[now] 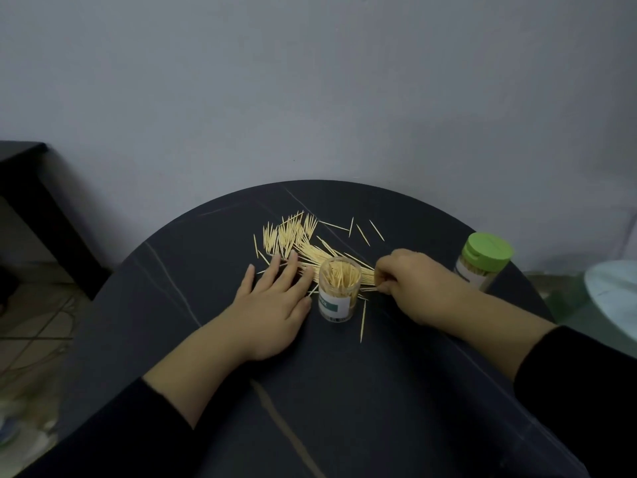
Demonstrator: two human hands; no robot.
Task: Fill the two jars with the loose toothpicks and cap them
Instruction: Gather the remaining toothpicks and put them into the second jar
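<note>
An open clear jar (339, 291) with a white and teal label stands mid-table, holding upright toothpicks. Behind it lies a spread of loose toothpicks (293, 238); one lone toothpick (363, 320) lies to its right front. My left hand (272, 301) lies flat on the table left of the jar, its straight fingers touching the edge of the pile. My right hand (410, 282) is right of the jar, fingers curled and pinching a few toothpicks at the pile's right end. A second jar (481, 262), capped with a green lid, stands at the table's right edge.
The round black table (213, 339) stands against a grey wall. A dark bench (31, 201) is at the left, over a tiled floor. A pale blue object (613, 298) sits beyond the table's right edge.
</note>
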